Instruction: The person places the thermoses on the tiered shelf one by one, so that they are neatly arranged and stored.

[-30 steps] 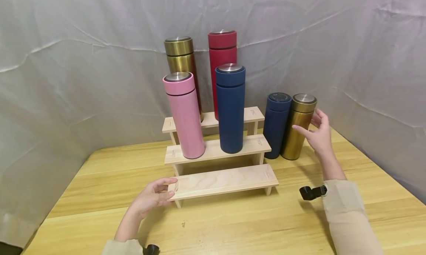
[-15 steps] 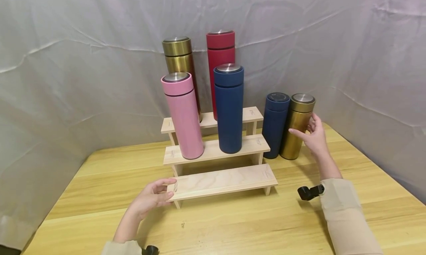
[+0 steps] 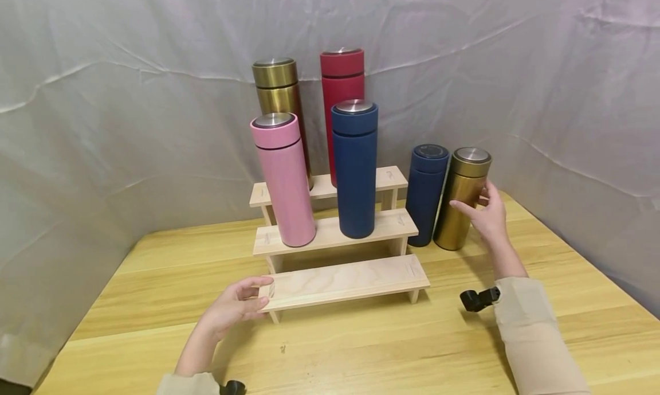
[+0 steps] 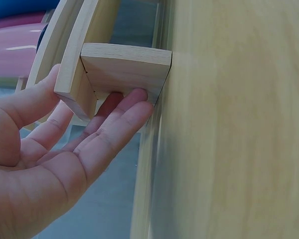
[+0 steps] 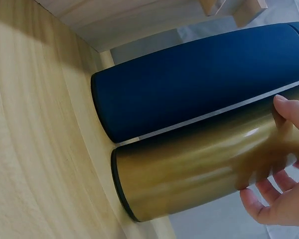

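Observation:
My right hand (image 3: 487, 214) grips a gold thermos flask (image 3: 461, 203) at the right of the table, thumb on its near side and fingers around its far right side. In the right wrist view the gold flask (image 5: 204, 164) stands with its base at the table, a narrow gap from a short blue thermos flask (image 5: 204, 79). My left hand (image 3: 232, 304) holds the left end of the lowest step of a wooden three-step stand (image 3: 345, 281). In the left wrist view the thumb touches the board's edge and the fingers (image 4: 114, 129) reach against the stand's leg (image 4: 127, 69).
A pink flask (image 3: 286, 183) and a tall blue flask (image 3: 356, 177) stand on the middle step. Behind them, on the top step, are another gold flask (image 3: 278, 97) and a red flask (image 3: 342, 91). Grey cloth (image 3: 154, 125) hangs around the table (image 3: 361, 349).
My right hand has come in around the gold flask, which has shifted slightly right and nearer, widening its gap to the short blue flask. The left hand stays on the stand.

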The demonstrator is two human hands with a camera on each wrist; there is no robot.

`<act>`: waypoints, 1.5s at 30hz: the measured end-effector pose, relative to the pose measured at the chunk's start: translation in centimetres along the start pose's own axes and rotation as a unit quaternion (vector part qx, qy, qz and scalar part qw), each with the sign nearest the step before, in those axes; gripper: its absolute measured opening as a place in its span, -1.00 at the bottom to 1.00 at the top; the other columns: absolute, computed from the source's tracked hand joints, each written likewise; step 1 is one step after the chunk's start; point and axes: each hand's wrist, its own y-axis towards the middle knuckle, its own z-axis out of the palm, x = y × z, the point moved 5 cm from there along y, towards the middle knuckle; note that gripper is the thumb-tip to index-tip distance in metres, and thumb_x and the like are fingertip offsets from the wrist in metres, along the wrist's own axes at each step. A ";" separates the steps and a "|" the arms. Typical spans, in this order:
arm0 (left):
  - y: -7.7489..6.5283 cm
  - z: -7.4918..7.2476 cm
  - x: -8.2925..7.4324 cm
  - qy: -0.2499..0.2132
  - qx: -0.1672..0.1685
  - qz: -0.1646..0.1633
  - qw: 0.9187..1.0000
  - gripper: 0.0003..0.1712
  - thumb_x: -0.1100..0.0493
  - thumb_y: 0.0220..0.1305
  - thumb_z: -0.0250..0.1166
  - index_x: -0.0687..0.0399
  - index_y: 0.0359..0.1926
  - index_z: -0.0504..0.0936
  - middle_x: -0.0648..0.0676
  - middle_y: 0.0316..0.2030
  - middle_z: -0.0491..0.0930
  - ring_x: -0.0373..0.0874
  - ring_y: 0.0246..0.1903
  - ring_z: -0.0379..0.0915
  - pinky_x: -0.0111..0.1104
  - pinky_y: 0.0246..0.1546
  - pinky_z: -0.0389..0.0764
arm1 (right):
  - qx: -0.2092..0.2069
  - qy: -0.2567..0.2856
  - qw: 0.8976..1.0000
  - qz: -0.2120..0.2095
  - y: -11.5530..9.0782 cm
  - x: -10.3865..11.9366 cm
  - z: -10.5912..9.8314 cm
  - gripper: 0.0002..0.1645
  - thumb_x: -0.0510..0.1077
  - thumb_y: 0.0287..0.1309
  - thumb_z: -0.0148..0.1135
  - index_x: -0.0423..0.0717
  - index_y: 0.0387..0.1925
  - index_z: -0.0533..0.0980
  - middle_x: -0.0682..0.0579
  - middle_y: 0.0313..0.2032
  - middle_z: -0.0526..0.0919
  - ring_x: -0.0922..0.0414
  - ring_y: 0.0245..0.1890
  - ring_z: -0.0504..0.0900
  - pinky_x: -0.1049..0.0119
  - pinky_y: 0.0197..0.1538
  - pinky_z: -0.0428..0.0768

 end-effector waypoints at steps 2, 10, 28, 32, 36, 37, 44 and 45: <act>0.0 0.0 0.0 0.000 -0.001 0.000 1.000 -0.37 0.28 0.13 0.22 0.53 0.14 0.19 0.50 0.11 0.14 -0.02 -0.18 0.43 -0.09 -0.13 0.51 | -0.001 -0.004 1.000 0.005 -0.1 0.0 -0.1 -0.16 -0.13 -0.05 0.32 -0.22 0.24 0.14 -0.24 0.07 0.27 -0.10 0.00 0.29 0.41 -0.20 0.39; -0.2 -0.1 0.0 -0.004 0.002 0.003 1.000 -0.38 0.28 0.14 0.21 0.53 0.14 0.18 0.50 0.14 0.09 -0.01 -0.15 0.41 -0.08 -0.11 0.50 | -0.002 0.026 0.999 0.026 -0.2 -0.4 -0.1 -0.09 -0.12 -0.09 0.36 -0.16 0.25 0.09 -0.22 0.12 0.25 -0.05 0.01 0.30 0.39 -0.12 0.40; -0.2 0.0 -0.2 -0.004 0.003 0.001 1.000 -0.38 0.29 0.14 0.21 0.53 0.14 0.18 0.47 0.09 0.16 -0.03 -0.18 0.42 -0.07 -0.11 0.50 | -0.034 0.010 0.999 0.031 -0.7 0.8 -1.0 -0.11 -0.12 -0.18 0.42 -0.19 0.20 0.19 -0.21 0.07 0.37 0.05 -0.06 0.40 0.40 -0.09 0.46; -0.2 0.1 -0.2 -0.007 0.000 -0.003 1.000 -0.37 0.29 0.13 0.22 0.53 0.14 0.19 0.46 0.08 0.19 -0.04 -0.21 0.44 -0.08 -0.11 0.50 | -0.029 0.011 0.999 0.022 -0.9 1.6 -1.6 -0.07 -0.06 -0.21 0.43 -0.20 0.20 0.20 -0.22 0.06 0.37 0.05 -0.08 0.38 0.37 -0.11 0.45; -0.2 0.1 -0.2 -0.008 -0.002 -0.004 1.000 -0.37 0.29 0.13 0.22 0.53 0.14 0.19 0.45 0.09 0.18 -0.04 -0.21 0.44 -0.08 -0.11 0.50 | -0.030 0.035 0.999 -0.001 -0.7 1.8 -2.1 -0.09 -0.05 -0.28 0.48 -0.22 0.13 0.26 -0.20 -0.01 0.42 0.06 -0.14 0.40 0.38 -0.15 0.46; -0.2 0.1 -0.2 -0.008 -0.002 -0.004 1.000 -0.37 0.28 0.13 0.22 0.53 0.14 0.19 0.45 0.07 0.20 -0.04 -0.21 0.44 -0.08 -0.11 0.50 | -0.025 0.031 0.999 -0.002 -0.7 2.1 -2.2 -0.09 -0.06 -0.26 0.47 -0.24 0.14 0.24 -0.22 0.00 0.41 0.04 -0.13 0.39 0.37 -0.14 0.46; -0.2 0.1 -0.2 -0.002 0.001 -0.003 1.000 -0.36 0.26 0.13 0.23 0.53 0.14 0.19 0.45 0.05 0.22 -0.04 -0.21 0.44 -0.08 -0.11 0.50 | 0.026 -0.035 0.999 0.001 -1.8 4.7 -2.8 -0.02 -0.03 -0.15 0.40 -0.30 0.22 0.10 -0.28 0.06 0.33 -0.01 -0.07 0.36 0.55 -0.31 0.45; -0.2 0.1 -0.2 -0.002 0.001 -0.004 1.000 -0.36 0.26 0.13 0.23 0.53 0.14 0.19 0.45 0.06 0.21 -0.04 -0.21 0.44 -0.08 -0.11 0.50 | 0.031 -0.036 0.999 0.002 -1.9 4.9 -2.9 -0.03 -0.03 -0.15 0.40 -0.30 0.22 0.10 -0.29 0.06 0.33 0.01 -0.09 0.37 0.56 -0.35 0.47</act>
